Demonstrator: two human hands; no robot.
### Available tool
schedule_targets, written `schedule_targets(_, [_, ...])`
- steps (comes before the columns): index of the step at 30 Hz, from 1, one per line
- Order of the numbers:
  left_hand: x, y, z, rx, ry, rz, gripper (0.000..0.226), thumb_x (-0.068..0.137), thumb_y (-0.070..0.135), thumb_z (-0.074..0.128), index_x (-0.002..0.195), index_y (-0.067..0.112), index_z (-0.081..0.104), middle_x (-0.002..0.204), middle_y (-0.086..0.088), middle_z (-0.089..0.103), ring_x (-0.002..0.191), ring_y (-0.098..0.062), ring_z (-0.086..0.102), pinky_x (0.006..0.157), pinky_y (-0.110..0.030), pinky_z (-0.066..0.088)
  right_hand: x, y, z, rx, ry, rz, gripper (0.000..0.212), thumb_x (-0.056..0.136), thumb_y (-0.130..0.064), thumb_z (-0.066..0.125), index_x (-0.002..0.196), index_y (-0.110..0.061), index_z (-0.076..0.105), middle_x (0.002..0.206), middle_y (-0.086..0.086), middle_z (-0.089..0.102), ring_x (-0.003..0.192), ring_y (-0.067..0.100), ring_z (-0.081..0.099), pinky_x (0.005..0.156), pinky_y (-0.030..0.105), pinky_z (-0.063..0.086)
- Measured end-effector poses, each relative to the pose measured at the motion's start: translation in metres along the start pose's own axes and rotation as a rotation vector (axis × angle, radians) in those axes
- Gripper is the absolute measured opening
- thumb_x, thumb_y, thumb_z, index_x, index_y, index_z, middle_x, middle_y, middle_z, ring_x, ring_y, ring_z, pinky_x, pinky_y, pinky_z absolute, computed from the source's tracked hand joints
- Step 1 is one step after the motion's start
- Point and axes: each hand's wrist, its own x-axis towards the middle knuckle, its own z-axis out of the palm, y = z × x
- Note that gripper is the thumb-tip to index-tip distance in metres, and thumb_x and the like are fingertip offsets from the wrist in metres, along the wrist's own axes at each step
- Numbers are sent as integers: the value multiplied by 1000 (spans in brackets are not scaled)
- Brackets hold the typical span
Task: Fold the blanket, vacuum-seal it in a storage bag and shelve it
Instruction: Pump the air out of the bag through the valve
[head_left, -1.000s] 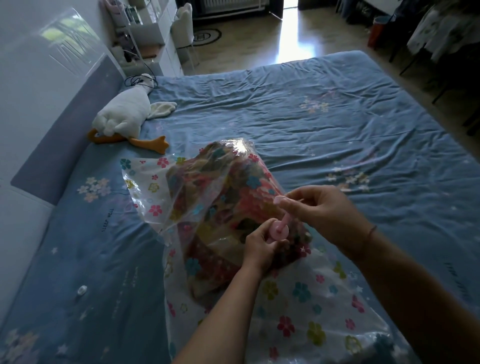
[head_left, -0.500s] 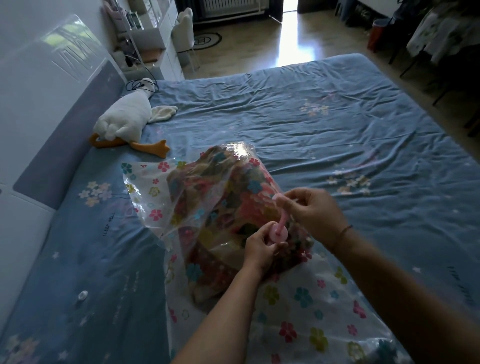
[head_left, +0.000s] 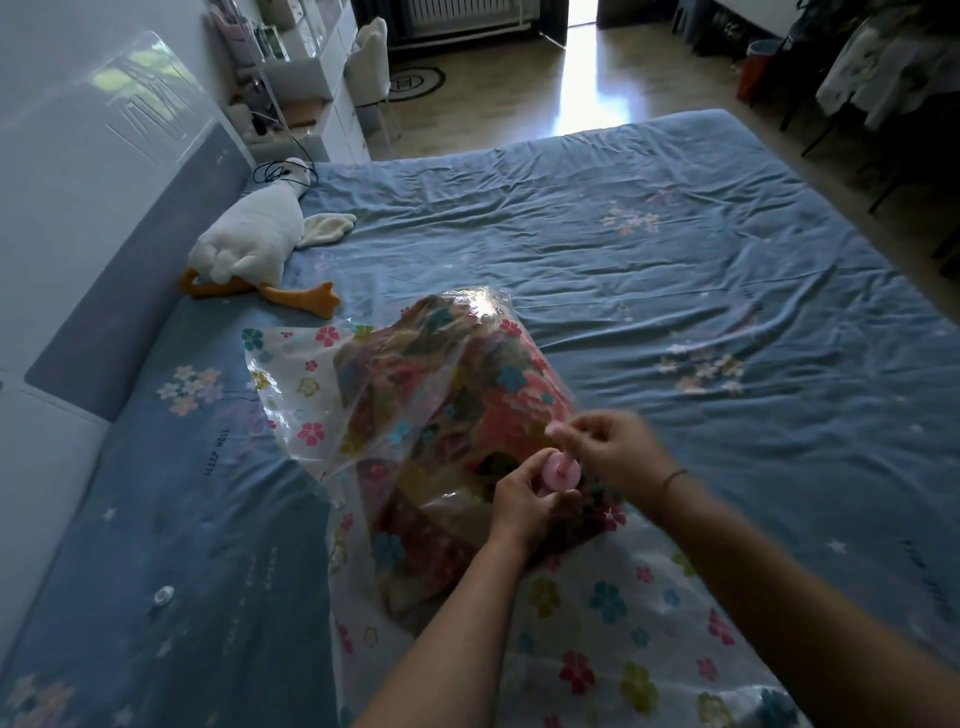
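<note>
Right hand lowered, left hand gripping valve

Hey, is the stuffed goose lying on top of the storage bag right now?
No, the stuffed goose lies on the bed beside the headboard, apart from the storage bag.

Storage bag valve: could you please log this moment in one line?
left hand grips valve | right hand pinches valve cap | blanket inside bag | bag on bed
</note>
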Motion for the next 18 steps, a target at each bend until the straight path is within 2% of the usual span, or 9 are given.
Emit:
schedule_targets(3, [-1,-5,4,-14,-15,-5,59,76,3,78,131,15,59,120,-3,67,110,-13,64,84,-10,50,6,29,16,-174,-87,143,26,88,-37,62,93,-15,74,71,-7,67,62,5,61,59,26,53])
schedule_targets(6, [2,-1,-1,-16,7,3,57,76,8,80,128,18,60,115,7,67,96,4,62,82,-5,47,9,-1,-1,-165,-19,7,17,84,-39,67,79,-24,73,64,-8,68,60,0,61,61,28,54])
schedule_targets(8, [6,1,-4,-26,5,12,57,75,9,81,128,18,60,116,6,67,100,1,62,88,-8,48,4,-33,-20,-24,41,-130,14,82,-33,71,76,-21,74,57,-10,66,52,-6,56,54,14,45])
schedule_targets(10, [6,1,-3,-10,3,12,58,75,10,81,129,18,60,119,4,67,108,-5,61,88,-6,46,2,-39,-26,47,80,-193,12,82,-30,71,79,-19,74,61,-9,67,53,-5,56,53,11,44])
schedule_targets(11, [6,-1,-1,-9,10,11,59,75,10,81,129,17,60,120,3,67,109,-6,60,86,-3,45,2,-32,-21,37,73,-173,12,82,-30,70,80,-20,74,64,-8,68,55,-4,58,56,14,47])
schedule_targets(13, [6,-4,2,-10,15,11,57,74,8,80,128,16,61,118,2,68,107,-6,62,83,-4,46,7,-1,-2,-86,11,-54,13,85,-34,66,81,-23,72,69,-7,68,64,3,63,65,28,55])
schedule_targets(15, [4,-6,5,-7,-1,12,52,76,5,78,124,18,64,113,1,70,103,-10,65,86,-14,52,12,29,16,-197,-72,100,14,87,-35,64,86,-24,72,74,-6,68,70,10,64,75,39,57])
schedule_targets(16, [4,-7,6,-12,-5,12,51,76,5,78,123,19,65,111,2,71,102,-10,66,88,-20,54,15,35,19,-212,-78,128,16,88,-35,63,89,-23,72,76,-5,69,72,11,64,76,39,58])
schedule_targets(18, [5,-5,3,-21,6,16,54,76,7,79,126,20,63,113,4,70,103,-6,65,88,-14,51,16,22,12,-184,-36,85,16,87,-36,64,86,-23,73,74,-6,69,70,9,64,72,32,57])
